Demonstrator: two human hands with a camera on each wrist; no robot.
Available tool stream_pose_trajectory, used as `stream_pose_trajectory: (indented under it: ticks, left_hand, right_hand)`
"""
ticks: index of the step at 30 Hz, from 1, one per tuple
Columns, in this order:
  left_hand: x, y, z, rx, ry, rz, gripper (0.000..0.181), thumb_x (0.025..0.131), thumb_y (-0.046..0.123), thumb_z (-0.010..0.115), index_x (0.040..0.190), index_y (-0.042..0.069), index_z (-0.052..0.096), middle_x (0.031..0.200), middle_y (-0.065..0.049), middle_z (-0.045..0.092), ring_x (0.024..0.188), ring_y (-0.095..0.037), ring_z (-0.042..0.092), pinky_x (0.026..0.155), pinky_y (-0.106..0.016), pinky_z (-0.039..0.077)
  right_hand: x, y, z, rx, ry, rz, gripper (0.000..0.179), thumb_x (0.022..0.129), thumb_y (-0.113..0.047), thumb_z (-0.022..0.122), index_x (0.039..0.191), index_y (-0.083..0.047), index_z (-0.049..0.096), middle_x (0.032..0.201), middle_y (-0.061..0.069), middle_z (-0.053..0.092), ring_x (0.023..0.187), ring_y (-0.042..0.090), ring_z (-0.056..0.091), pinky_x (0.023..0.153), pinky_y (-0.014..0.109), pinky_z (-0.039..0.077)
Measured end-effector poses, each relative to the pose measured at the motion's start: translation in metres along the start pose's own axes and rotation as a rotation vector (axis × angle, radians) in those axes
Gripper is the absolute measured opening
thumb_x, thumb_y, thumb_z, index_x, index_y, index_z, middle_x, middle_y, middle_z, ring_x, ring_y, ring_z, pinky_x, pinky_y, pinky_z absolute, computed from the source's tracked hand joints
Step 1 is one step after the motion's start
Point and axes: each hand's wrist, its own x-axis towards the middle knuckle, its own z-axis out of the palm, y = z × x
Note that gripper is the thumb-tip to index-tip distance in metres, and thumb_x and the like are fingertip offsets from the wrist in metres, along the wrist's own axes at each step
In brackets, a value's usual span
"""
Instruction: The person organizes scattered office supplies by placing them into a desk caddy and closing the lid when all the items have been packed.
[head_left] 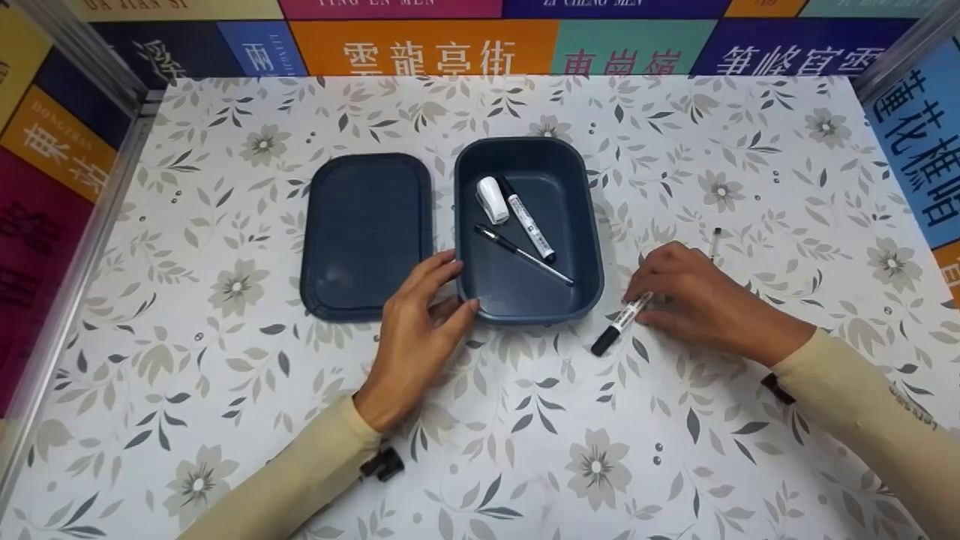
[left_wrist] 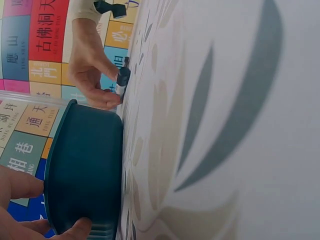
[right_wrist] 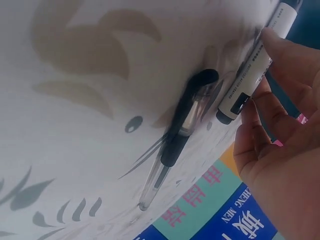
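An open dark blue plastic box (head_left: 581, 292) stands on the table. Inside it lie a black-and-white marker (head_left: 531, 227), a clear pen with a black grip (head_left: 525, 256) and a small white stapler-like item (head_left: 492, 201). My left hand (head_left: 424, 326) touches the box at its near left corner, fingertips at the left wall and thumb on the near side. To the right of the box, my right hand (head_left: 694, 300) pinches a second marker (head_left: 626, 322) between thumb and fingers, black cap toward me. Beside that hand lies another black-and-clear pen (right_wrist: 175, 135), partly hidden by the hand in the head view.
Left of the box, the matching dark blue lid (head_left: 367, 236) lies flat, close to the left fingers. A white cloth with grey flowers (head_left: 592, 465) covers the table. Coloured panels with lettering (head_left: 420, 49) stand along the back and sides.
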Motion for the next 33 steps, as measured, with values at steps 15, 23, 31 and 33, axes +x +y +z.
stream_pose_trajectory:
  ticks: [15, 23, 31, 33]
  left_hand:
    - [0.000, 0.002, 0.001, -0.025, -0.006, -0.010, 0.050, 0.095, -0.007, 0.080, 0.143, -0.013, 0.065, 0.159, -0.018, 0.057, 0.136, -0.032, 0.066, 0.104, -0.030, 0.063]
    - [0.000, 0.002, 0.000, -0.007, -0.006, -0.013, 0.050, 0.096, -0.005, 0.080, 0.143, -0.012, 0.065, 0.158, -0.017, 0.057, 0.136, -0.030, 0.066, 0.104, -0.032, 0.063]
    - [0.000, 0.002, 0.001, 0.012, 0.009, 0.002, 0.048, 0.096, -0.005, 0.080, 0.141, -0.011, 0.067, 0.157, -0.016, 0.059, 0.139, -0.027, 0.063, 0.104, -0.034, 0.063]
    - [-0.001, 0.002, 0.001, 0.007, 0.010, 0.003, 0.048, 0.095, -0.005, 0.080, 0.141, -0.011, 0.067, 0.157, -0.016, 0.059, 0.139, -0.027, 0.064, 0.104, -0.033, 0.064]
  right_hand:
    - [-0.004, 0.000, 0.000, -0.030, 0.013, 0.013, 0.030, 0.078, 0.003, 0.096, 0.102, -0.011, 0.085, 0.101, -0.002, 0.073, 0.105, 0.022, 0.057, 0.087, 0.033, 0.044]
    - [-0.006, 0.002, -0.004, -0.021, 0.038, 0.038, 0.027, 0.081, 0.003, 0.094, 0.102, -0.011, 0.085, 0.099, -0.002, 0.075, 0.103, 0.021, 0.057, 0.086, 0.032, 0.042]
    - [-0.009, 0.006, -0.015, -0.025, 0.031, 0.088, 0.024, 0.083, -0.001, 0.094, 0.101, -0.012, 0.083, 0.097, -0.003, 0.072, 0.103, 0.016, 0.053, 0.085, 0.032, 0.040]
    - [-0.009, 0.007, -0.019, -0.029, 0.029, 0.100, 0.023, 0.084, -0.001, 0.094, 0.101, -0.011, 0.083, 0.098, -0.002, 0.073, 0.103, 0.016, 0.054, 0.084, 0.032, 0.041]
